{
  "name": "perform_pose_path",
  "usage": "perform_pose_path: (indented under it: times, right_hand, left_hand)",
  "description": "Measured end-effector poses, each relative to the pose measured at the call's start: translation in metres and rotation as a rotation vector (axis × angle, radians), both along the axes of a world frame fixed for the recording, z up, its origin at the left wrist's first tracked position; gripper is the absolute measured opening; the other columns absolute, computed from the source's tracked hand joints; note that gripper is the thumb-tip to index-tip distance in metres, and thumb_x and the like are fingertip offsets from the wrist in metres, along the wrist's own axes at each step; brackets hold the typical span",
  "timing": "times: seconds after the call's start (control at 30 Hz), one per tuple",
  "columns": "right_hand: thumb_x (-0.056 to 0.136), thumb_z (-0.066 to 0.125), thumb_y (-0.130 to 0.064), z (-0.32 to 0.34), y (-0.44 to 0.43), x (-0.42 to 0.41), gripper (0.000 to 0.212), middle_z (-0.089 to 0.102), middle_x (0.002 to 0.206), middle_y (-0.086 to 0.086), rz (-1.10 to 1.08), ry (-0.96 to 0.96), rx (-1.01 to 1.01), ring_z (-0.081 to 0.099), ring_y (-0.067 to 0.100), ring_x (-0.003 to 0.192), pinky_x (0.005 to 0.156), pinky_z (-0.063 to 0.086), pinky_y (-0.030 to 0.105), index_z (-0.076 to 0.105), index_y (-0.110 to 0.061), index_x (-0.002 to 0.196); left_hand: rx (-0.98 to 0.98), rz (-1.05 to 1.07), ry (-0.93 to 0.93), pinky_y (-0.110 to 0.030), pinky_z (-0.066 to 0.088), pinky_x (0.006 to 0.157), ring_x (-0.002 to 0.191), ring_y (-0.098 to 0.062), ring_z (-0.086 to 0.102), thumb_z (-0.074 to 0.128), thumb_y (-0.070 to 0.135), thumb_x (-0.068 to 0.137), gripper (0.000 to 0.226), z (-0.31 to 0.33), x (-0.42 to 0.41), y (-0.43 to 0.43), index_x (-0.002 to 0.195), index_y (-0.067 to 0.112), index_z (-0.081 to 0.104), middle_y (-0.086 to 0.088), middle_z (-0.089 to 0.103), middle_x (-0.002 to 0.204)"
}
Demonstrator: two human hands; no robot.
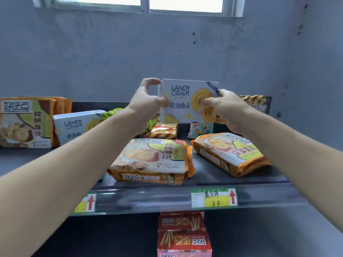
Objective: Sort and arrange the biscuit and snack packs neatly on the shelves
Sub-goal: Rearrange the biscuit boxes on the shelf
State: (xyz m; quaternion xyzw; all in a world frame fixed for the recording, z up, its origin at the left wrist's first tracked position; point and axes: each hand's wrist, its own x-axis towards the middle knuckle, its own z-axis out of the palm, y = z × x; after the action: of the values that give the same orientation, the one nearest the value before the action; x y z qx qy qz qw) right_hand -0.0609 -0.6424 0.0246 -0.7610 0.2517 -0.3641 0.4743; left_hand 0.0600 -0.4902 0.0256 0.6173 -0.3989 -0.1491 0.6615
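left hand (pixel 148 103) raised, fingers clamped | right hand (pixel 225 111) raised, fingers clamped

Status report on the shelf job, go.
Left hand and right hand hold white Landy Castle box upright above shelf. Matching box stands left. Orange packs lie flat below.

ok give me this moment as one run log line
phase: placing | left hand: gripping Landy Castle box | right hand: gripping same box | box: upright, above shelf | matching box: standing at left
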Motion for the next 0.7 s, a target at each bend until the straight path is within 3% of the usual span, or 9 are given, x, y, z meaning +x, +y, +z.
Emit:
perform_pose_path:
  times: [0.13,0.3,0.47,0.7]
  right_hand:
    - [0.089,0.063,-0.022,-0.004,0.001,0.011,0.027,0.067,0.110,0.004,0.059,0.027,0.006,0.066,0.024,0.099,0.092,0.053,0.043,0.056,-0.019,0.114]
    - [0.087,0.065,-0.023,-0.008,0.003,0.013,0.030,0.068,0.110,0.003,0.077,0.043,0.011,0.067,0.024,0.099,0.092,0.053,0.044,0.056,-0.019,0.115]
    - [0.086,0.064,-0.022,-0.008,0.007,0.003,0.031,0.067,0.111,0.004,0.016,0.043,-0.008,0.066,0.025,0.100,0.092,0.053,0.046,0.057,-0.017,0.115]
    - [0.088,0.062,-0.022,-0.002,0.023,0.005,0.031,0.065,0.113,0.005,-0.041,0.022,-0.021,0.064,0.026,0.103,0.094,0.051,0.046,0.054,-0.016,0.118]
  left_hand:
    - [0.054,0.088,-0.002,-0.034,0.051,0.078,0.099,-0.027,0.066,0.060,-0.002,0.084,0.055,-0.008,0.008,0.002,0.122,0.030,0.037,-0.015,0.067,0.115]
    - [0.086,0.103,0.023,-0.025,0.047,0.060,0.099,-0.025,0.067,0.063,-0.001,0.083,0.064,-0.011,0.012,0.002,0.133,0.028,0.035,-0.011,0.066,0.116]
    - [0.128,0.066,0.028,-0.029,0.048,0.067,0.103,-0.025,0.065,0.067,0.002,0.080,0.071,-0.012,0.014,-0.005,0.140,0.022,0.034,-0.008,0.066,0.117]
    - [0.118,-0.005,-0.002,-0.029,0.044,0.073,0.106,-0.022,0.063,0.068,0.003,0.080,0.063,-0.001,0.025,0.005,0.135,0.016,0.041,-0.004,0.068,0.115]
